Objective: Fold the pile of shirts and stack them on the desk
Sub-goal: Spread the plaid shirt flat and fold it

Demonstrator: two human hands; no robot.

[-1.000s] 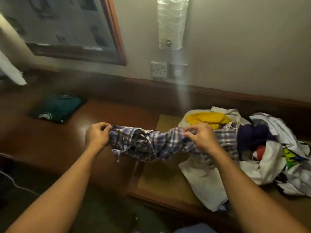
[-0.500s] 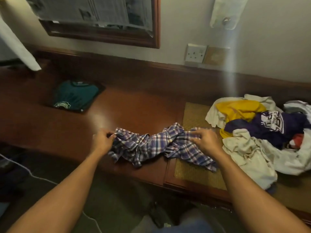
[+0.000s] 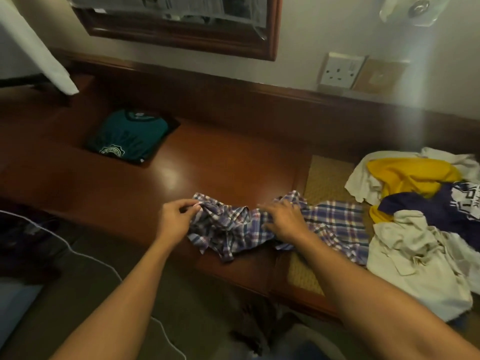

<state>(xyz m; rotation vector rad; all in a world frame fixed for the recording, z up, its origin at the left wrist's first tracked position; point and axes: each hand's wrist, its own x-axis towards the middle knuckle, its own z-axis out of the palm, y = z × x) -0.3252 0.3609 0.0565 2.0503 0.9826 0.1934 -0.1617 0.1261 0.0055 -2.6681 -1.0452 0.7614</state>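
Plaid shirt lies crumpled at the front edge of the wooden surface, its right end over a woven mat. Left hand pinches the shirt's left end between thumb and fingertips. Right hand sits on the shirt's middle, fingers extended but blurred, so I can't tell if it grips. Unfolded pile of shirts lies just right, touching the plaid. Folded green T-shirt sits back left, well apart.
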